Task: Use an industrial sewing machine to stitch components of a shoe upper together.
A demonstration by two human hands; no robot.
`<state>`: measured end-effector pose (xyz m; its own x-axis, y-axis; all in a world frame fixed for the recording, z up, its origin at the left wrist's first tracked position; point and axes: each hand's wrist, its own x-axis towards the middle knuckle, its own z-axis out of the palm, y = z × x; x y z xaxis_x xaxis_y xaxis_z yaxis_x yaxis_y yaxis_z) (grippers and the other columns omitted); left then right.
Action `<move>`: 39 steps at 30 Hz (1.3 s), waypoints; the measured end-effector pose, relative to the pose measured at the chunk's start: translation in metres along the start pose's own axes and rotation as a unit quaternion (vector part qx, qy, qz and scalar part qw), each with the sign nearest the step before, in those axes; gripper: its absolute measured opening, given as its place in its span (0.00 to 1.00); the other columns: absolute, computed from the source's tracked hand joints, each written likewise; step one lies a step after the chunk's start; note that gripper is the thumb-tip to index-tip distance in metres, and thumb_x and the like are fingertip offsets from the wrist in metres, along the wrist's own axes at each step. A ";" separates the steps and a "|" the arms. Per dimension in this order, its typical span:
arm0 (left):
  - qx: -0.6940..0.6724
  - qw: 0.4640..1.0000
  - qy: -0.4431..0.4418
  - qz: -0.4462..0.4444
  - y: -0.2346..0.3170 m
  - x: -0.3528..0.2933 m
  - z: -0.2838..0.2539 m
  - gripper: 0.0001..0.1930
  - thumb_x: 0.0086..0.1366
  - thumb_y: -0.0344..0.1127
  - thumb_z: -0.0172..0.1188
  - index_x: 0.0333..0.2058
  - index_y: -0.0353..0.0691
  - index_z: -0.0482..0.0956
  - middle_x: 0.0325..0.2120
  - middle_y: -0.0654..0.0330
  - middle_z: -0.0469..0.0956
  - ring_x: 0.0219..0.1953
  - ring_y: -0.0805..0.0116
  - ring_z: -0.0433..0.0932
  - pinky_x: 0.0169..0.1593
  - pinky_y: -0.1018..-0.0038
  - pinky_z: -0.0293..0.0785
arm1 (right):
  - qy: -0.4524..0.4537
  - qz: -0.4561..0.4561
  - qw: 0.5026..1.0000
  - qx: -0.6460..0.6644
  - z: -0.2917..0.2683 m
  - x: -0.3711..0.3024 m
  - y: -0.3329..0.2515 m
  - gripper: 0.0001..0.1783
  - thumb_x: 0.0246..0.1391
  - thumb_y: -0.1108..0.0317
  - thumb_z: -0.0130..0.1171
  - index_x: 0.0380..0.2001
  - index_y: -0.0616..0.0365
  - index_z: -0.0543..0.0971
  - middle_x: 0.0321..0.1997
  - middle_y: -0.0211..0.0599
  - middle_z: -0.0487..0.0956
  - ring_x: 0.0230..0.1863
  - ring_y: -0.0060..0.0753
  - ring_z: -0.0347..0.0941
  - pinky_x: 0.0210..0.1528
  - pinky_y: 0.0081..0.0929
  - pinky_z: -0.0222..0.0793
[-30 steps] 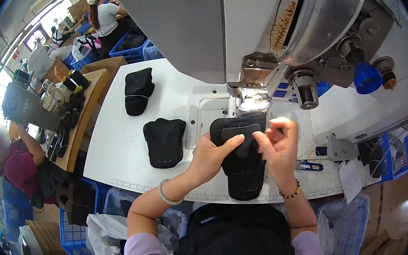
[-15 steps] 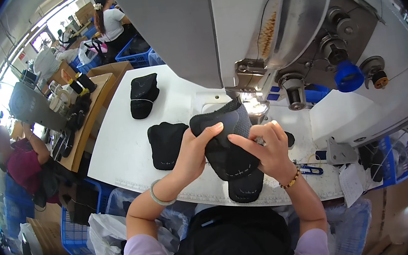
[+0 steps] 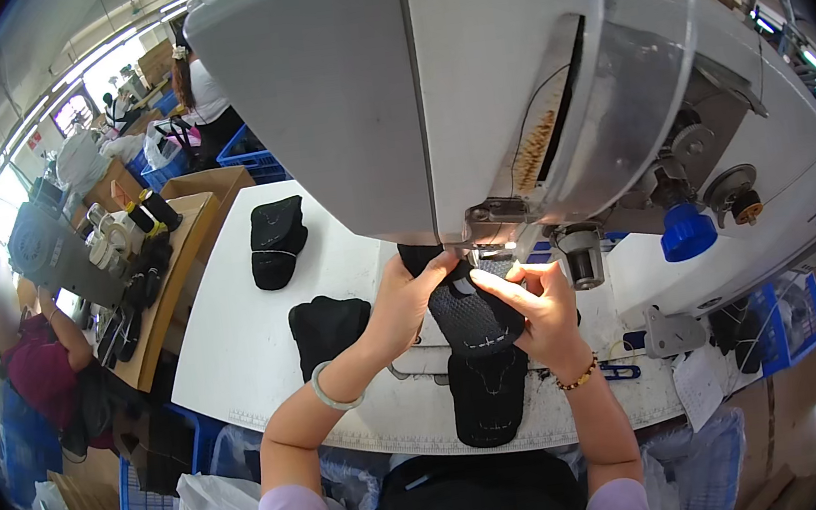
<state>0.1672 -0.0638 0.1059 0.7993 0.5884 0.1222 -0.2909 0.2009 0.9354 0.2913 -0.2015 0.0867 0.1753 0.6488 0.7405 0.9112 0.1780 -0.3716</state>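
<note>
Both of my hands are on a black mesh shoe upper [image 3: 476, 320] under the needle area [image 3: 498, 235] of a large white and grey sewing machine [image 3: 329, 93]. The thumb and fingers of my left hand [image 3: 402, 306] pinch its left edge. My right hand [image 3: 541, 312] is closed on the right side, thumb pressed on the mesh near the lit needle. The upper's far end is partly hidden beneath the machine head. Another black upper [image 3: 490, 399] with pale stitch marks lies just below, toward the table's front edge. More black pieces [image 3: 328, 327] and a tied black bundle [image 3: 278, 242] lie at left.
Blue thread snips [image 3: 623, 372] and a paper slip [image 3: 701, 385] lie on the white table [image 3: 225, 326] at right. A blue tension knob [image 3: 687, 231] juts from the machine. Blue crates [image 3: 150, 506] stand at left, near a person [image 3: 42, 357] at another machine.
My hands have carried the upper away from me, under the machine head. It was held tilted up in front of the machine before. The view has shifted a little.
</note>
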 end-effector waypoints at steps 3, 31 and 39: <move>0.001 1.000 -0.008 0.004 -0.001 0.000 0.001 0.12 0.65 0.33 0.52 0.41 0.29 0.74 0.36 0.63 0.77 0.38 0.78 0.73 0.43 0.79 0.69 | 0.001 0.014 1.000 0.006 0.001 -0.002 0.000 0.30 0.34 0.64 0.65 0.48 0.35 0.78 0.41 0.30 0.75 0.42 0.38 0.69 0.43 0.34 0.67; 0.118 0.991 -0.052 0.030 0.012 -0.008 0.001 0.09 0.61 0.31 0.57 0.39 0.34 0.75 0.33 0.66 0.76 0.36 0.79 0.71 0.42 0.79 0.67 | 0.031 -0.096 0.992 -0.073 -0.003 -0.005 0.006 0.19 0.33 0.63 0.67 0.35 0.44 0.83 0.33 0.26 0.69 0.32 0.26 0.69 0.32 0.25 0.66; 0.075 0.994 -0.079 -0.012 0.013 0.002 -0.007 0.07 0.61 0.29 0.56 0.38 0.35 0.75 0.34 0.65 0.75 0.38 0.78 0.71 0.43 0.79 0.67 | 0.064 -0.097 0.992 -0.053 0.004 -0.005 -0.002 0.21 0.30 0.65 0.66 0.36 0.49 0.83 0.33 0.28 0.69 0.31 0.28 0.70 0.31 0.27 0.67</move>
<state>0.1611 -0.0545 0.1161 0.8807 0.4530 0.1388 -0.1990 0.0878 0.9761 0.2870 -0.2020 0.0820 0.0330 0.5092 0.8600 0.9651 0.2073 -0.1598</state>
